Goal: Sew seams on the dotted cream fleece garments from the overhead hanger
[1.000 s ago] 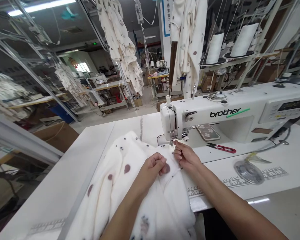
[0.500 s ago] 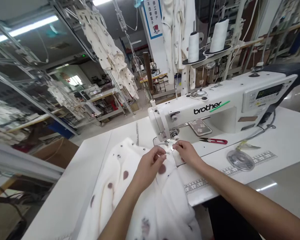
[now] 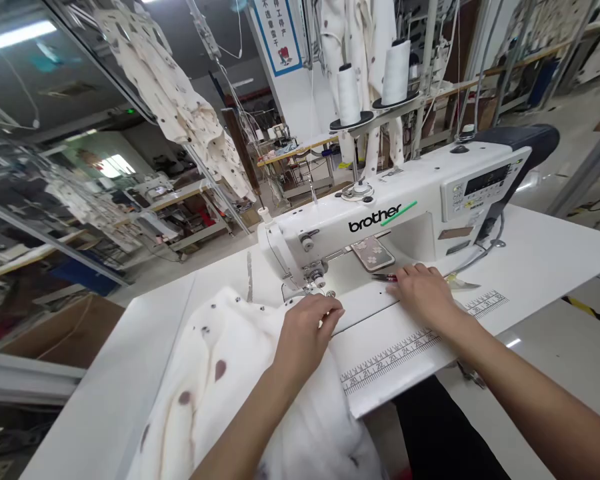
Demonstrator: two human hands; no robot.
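A white fleece garment (image 3: 220,360) with brown dots is heaped on the left of the white sewing table (image 3: 545,260). My left hand (image 3: 307,327) pinches its edge just in front of the presser foot (image 3: 313,288) of the white Brother sewing machine (image 3: 380,213). My right hand (image 3: 423,293) lies palm down to the right of the needle. Its fingers curl over red thread snips (image 3: 383,277), of which only the tip shows.
A phone in a flowered case (image 3: 373,253) lies on the machine bed. Two white thread cones (image 3: 349,93) stand behind the machine. A printed ruler (image 3: 395,350) runs along the table's front edge. Similar garments (image 3: 180,107) hang from overhead rails, with other workstations beyond.
My right hand left the fabric at the needle and moved right onto the red snips. The left hand stayed on the garment's edge. My view swung right.
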